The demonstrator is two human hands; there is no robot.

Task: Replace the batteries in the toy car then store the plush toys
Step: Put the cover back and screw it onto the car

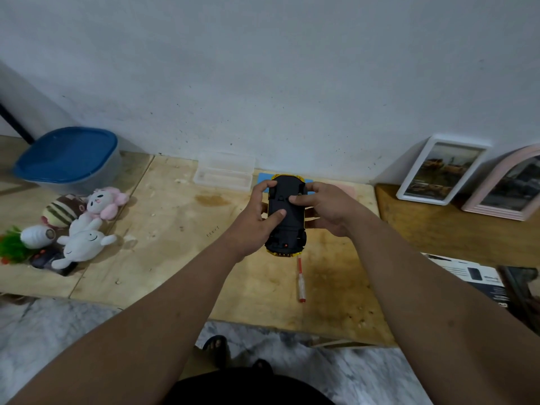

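A pale, whitewashed plaster wall (263,68) fills the upper half of the view, flecked with small dark specks and scuffs, evenly lit with soft shadows along its foot. Against it stands a low worktop of light, stained plywood sheets (163,258), its seams visible on the left side. To the right a darker brown wooden surface (455,232) adjoins it, carrying a white rectangular picture frame (442,171) and a pink arched frame (508,185), both leaning on the wall. The floor of grey-and-white marbled tile (58,325) lies below. A dark diagonal bar (16,121), perhaps a pipe, crosses the far left corner.
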